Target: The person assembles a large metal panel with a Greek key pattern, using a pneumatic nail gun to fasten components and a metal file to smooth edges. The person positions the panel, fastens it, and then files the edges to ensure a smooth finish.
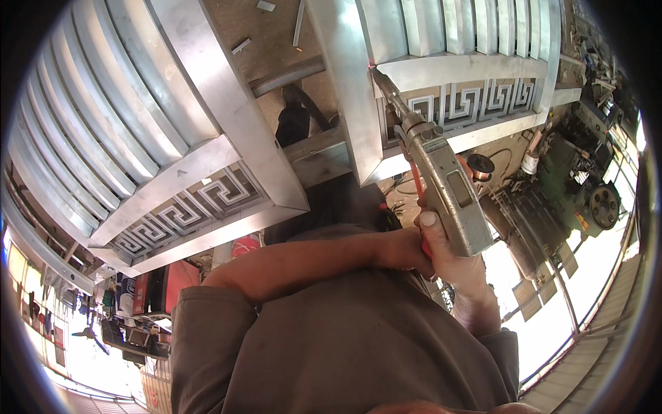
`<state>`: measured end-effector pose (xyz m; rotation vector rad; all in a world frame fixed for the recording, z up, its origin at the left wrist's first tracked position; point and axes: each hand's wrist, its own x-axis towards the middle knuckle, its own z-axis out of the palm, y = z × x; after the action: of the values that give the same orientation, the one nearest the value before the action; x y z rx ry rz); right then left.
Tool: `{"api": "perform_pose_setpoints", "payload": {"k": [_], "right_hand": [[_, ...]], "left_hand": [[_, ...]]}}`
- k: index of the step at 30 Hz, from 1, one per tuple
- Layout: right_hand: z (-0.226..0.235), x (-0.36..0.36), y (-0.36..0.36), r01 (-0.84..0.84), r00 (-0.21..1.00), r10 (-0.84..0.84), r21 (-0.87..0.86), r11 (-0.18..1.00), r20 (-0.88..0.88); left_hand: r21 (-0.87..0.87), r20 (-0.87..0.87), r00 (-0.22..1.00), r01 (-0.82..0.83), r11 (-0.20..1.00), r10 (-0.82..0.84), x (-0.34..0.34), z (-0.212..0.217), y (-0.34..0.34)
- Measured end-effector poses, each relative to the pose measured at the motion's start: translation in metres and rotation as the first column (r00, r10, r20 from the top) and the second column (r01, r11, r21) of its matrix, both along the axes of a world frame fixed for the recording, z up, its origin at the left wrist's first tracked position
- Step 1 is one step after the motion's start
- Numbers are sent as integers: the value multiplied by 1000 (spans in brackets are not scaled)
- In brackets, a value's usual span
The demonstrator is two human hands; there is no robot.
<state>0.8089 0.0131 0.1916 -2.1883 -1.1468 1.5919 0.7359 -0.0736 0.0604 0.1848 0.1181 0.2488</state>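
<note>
Whether the left hand [412, 250] grips anything, I cannot tell: its forearm crosses the chest and its fingers are lost just beside the right hand [454, 261], which is closed around the rear of a grey gun-shaped tool [447, 183], thumb showing on the near side. From left to right, a slatted silver panel [207, 76] with angular fretwork stands apart across a gap; beyond the gap, a second silver panel [355, 90] meets the tool's nozzle [386, 88] at the corner where its broad upright joins the curved rail, and a small reddish glow shows there.

What could go wrong, I judge, is the tip skating off that corner and marking the bare metal; a slack right wrist, or a nudge from the crossed left arm, would cause it.

As for containers, a red-and-black box [183, 284] sits at lower left, its contents not readable; a pinkish-red container [245, 246] shows past the left forearm, its inside hidden. Right of the tool, a black spool [480, 163] seems to carry coppery wire, and farther right a white container [529, 164] has something upright at its mouth, too small to name
</note>
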Motion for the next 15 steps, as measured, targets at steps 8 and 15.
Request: {"api": "perform_pose_setpoints", "payload": {"k": [8,15], "right_hand": [[1,-3,0,-34,998,35,-22,999,54],[2,-8,4,37,999,-37,-9,999,-18]], "left_hand": [[-27,7,987,161,987,-161,-6,4,11],[-55,1,996,89,995,-89,-9,8,14]]}}
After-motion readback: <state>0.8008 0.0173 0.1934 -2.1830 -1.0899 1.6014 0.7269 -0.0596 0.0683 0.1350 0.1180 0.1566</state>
